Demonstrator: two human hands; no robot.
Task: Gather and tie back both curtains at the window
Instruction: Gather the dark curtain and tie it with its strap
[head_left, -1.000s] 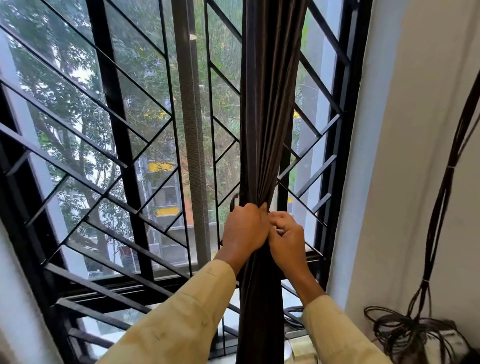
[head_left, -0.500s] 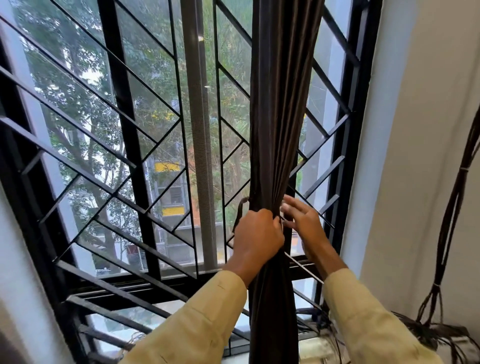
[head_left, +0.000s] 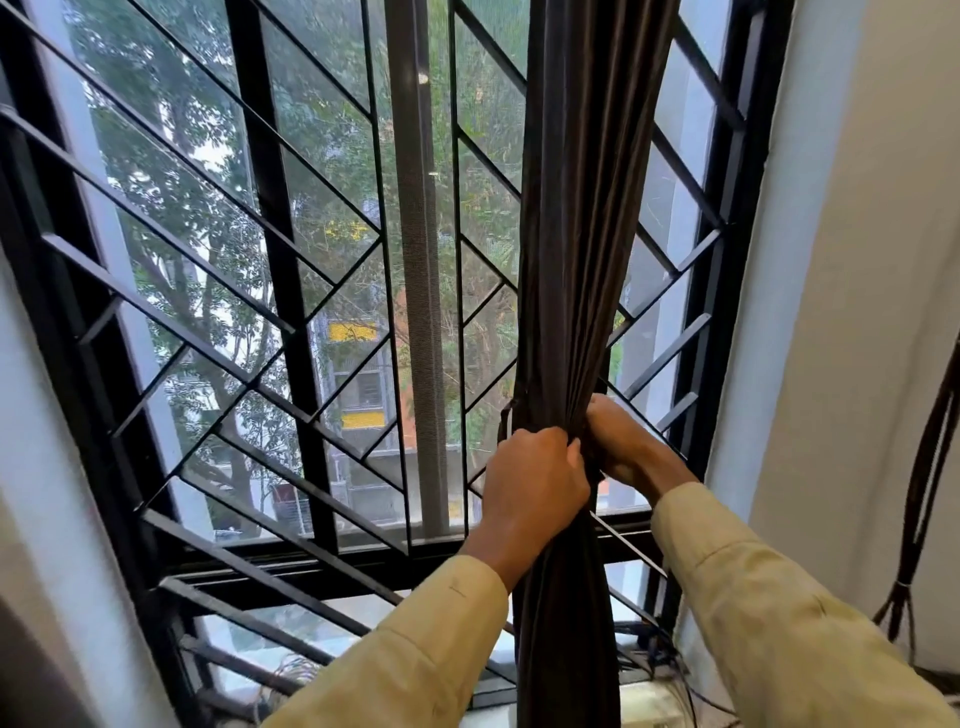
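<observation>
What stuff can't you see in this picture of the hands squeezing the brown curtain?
- Head view: the tie-back around the curtain is mostly hidden behind the left hand and the cloth.
- The right hand has its fingertips tucked behind the curtain.
- The curtain's top and bottom are cut off by the picture's edges.
- A second curtain is nowhere in view.
- The cables at the right edge are cut off.

A black window grille (head_left: 291, 322) of diagonal bars fronts green trees (head_left: 171, 171), while dark cables (head_left: 930, 467) hang down the white wall (head_left: 857, 260).
</observation>
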